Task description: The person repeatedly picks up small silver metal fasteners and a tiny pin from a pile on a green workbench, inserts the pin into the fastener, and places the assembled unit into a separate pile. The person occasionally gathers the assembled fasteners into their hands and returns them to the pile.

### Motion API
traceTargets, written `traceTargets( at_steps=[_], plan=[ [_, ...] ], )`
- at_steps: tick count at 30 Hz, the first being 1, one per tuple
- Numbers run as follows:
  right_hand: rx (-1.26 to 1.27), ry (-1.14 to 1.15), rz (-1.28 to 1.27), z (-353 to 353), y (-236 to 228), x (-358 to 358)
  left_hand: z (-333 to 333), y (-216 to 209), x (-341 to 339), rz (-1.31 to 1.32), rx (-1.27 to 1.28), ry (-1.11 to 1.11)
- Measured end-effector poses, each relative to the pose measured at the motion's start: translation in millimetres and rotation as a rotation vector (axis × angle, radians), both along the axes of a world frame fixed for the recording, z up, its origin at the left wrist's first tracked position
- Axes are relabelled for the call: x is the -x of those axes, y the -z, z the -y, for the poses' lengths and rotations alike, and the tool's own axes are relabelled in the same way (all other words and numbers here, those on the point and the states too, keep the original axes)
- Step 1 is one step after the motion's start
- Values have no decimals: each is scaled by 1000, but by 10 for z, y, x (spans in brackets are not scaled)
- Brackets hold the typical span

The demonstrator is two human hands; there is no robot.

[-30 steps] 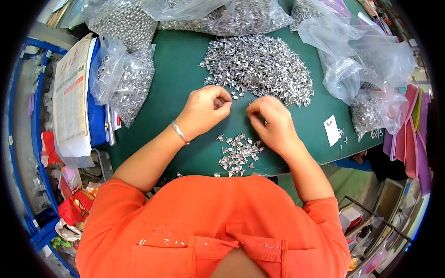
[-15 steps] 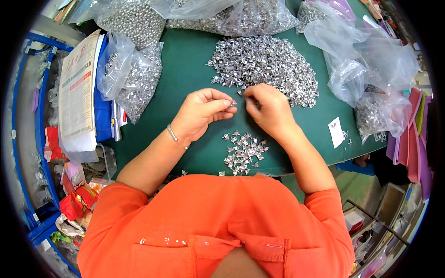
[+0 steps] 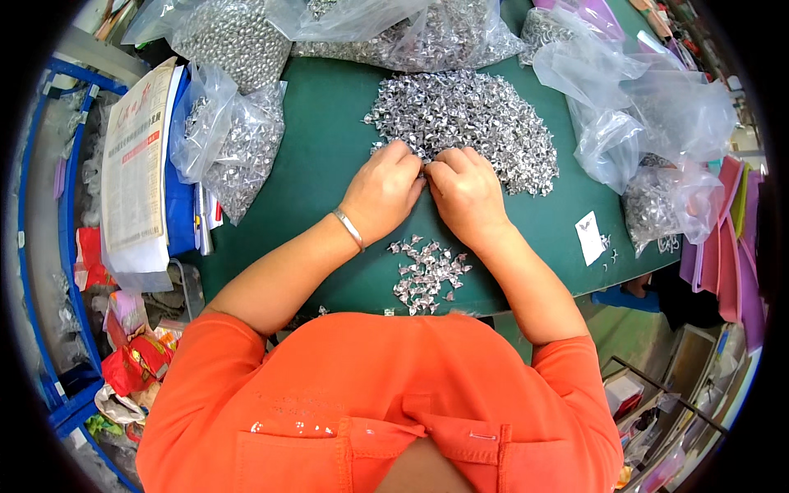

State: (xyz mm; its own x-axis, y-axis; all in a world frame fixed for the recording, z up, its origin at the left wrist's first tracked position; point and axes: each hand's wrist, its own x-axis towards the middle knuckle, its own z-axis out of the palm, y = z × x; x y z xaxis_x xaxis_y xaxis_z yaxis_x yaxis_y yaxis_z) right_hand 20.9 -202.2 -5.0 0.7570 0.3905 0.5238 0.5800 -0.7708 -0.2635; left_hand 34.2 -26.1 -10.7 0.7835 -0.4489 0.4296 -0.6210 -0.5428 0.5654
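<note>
My left hand (image 3: pixel 383 191), with a silver bangle (image 3: pixel 348 229) on its wrist, meets my right hand (image 3: pixel 467 197) at the near edge of a large heap of small, pointed silver metal pieces (image 3: pixel 485 123). Both hands are closed, backs upward, fingertips pinched close together. Whatever lies between the fingers is hidden by the knuckles. Closer to my body, between my forearms, a smaller cluster of similar shiny pieces (image 3: pixel 427 275) is spread on the green tabletop (image 3: pixel 320 107).
Clear bags of metal parts (image 3: pixel 238 156) line the table's left and far sides. At right are crumpled plastic bags (image 3: pixel 608 115), a bag of parts (image 3: pixel 653 205) and a white card (image 3: pixel 588 237). A newspaper (image 3: pixel 136 164) rests on a stack at left, beside blue shelving (image 3: pixel 70 205).
My left hand has turned over, palm now downward, and moved up and right against my right hand. A small metal piece earlier visible in its fingertips is now hidden. The right hand shifted slightly.
</note>
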Motion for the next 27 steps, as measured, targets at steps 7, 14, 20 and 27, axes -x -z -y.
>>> traceTargets(
  at_steps=[7, 14, 20, 27],
  plan=[
    [-130, 6, -133, 199, -142, 160, -240, -254, 133, -478, 56, 96],
    [25, -64, -49, 24, -34, 144, -273, -375, 320, -587, 20, 198],
    [-97, -201, -145, 112, -82, 416, -407, -387, 430, -678, 60, 363],
    [-325, -83, -263, 323, -226, 723, -216, -382, 246, -454, 79, 185]
  ],
)
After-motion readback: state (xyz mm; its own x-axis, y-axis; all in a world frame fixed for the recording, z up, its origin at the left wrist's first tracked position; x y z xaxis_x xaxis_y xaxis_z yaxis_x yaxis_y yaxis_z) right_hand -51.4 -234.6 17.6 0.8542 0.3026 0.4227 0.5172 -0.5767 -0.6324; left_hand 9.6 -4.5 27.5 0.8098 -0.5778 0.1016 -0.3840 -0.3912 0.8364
